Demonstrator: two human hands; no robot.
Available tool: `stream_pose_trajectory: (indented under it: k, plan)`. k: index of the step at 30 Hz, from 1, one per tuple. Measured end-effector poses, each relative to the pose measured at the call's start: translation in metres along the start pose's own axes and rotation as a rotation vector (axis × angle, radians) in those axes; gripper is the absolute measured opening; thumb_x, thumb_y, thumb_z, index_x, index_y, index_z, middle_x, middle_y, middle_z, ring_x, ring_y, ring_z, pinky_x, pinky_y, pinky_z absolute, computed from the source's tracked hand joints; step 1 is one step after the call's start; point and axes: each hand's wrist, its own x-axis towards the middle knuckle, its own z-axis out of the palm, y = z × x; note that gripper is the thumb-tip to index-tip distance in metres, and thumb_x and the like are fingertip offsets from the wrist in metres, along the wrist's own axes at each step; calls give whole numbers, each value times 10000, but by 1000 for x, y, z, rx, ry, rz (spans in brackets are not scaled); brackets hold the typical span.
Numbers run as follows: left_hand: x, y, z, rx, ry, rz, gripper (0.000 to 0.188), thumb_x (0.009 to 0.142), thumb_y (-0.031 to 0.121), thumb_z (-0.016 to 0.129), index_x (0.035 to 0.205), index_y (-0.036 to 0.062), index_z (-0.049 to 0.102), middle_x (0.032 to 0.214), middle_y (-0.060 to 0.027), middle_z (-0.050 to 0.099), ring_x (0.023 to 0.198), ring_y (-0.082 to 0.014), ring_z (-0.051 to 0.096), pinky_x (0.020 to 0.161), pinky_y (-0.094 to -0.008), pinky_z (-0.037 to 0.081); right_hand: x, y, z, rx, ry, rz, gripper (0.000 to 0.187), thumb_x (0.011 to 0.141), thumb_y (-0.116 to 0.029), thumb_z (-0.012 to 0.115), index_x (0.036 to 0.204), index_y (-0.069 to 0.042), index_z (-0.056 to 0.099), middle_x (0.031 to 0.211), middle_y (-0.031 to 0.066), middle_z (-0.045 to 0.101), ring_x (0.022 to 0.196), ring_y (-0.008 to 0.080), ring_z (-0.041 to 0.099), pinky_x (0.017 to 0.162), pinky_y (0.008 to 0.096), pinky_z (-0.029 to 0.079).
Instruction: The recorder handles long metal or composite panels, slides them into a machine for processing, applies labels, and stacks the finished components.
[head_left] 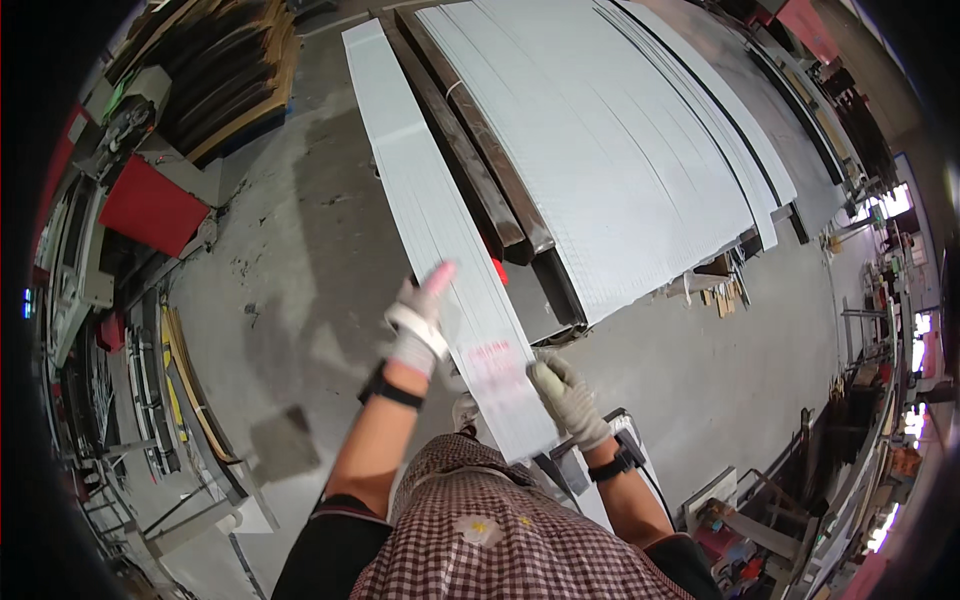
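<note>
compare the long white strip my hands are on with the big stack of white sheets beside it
The white strip is narrow and lies alone; the sheet stack is wide and layered. The left hand and right hand touch the strip, not the stack. Both are pale, long and lie flat.

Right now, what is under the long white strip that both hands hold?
Under the long white strip shows bare concrete floor and, near the hands, a grey machine edge. Its near end covers whatever supports it.

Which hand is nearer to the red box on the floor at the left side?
Left. The left hand is at the white strip's left edge, on the side of the red box; the right hand is at its right edge, farther away.
</note>
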Motion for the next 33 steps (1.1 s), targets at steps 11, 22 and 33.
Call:
stream_pose_trajectory:
  k: [11, 22, 33]
  plan:
    - [157, 80, 1, 1482, 129, 56, 1018, 691, 736, 614, 1335, -32, 433, 1253, -250, 526, 1172, -353, 514, 969, -422, 405, -73, 68, -124, -168, 833, -327, 157, 906, -86, 601, 1049, -23, 619, 943, 28, 634, 885, 102, 574, 796, 249, 474]
    - [34, -32, 102, 1525, 9, 842, 821, 745, 383, 714, 1401, 74, 328, 1406, -192, 370, 1273, -364, 374, 1055, -435, 335, 11, 120, -162, -1748, -71, -134, 369, 824, -454, 544, 897, -129, 702, 895, 84, 692, 865, 265, 649, 872, 445, 452]
    - [38, -17, 112, 1478, 209, 163, 967, 704, 209, 723, 1469, 62, 152, 1450, -223, 309, 1321, -348, 357, 1066, -374, 351, -12, 46, -358, -1398, 159, 181, 442, 802, -474, 524, 844, -80, 720, 905, 175, 678, 892, 348, 644, 814, 428, 495]
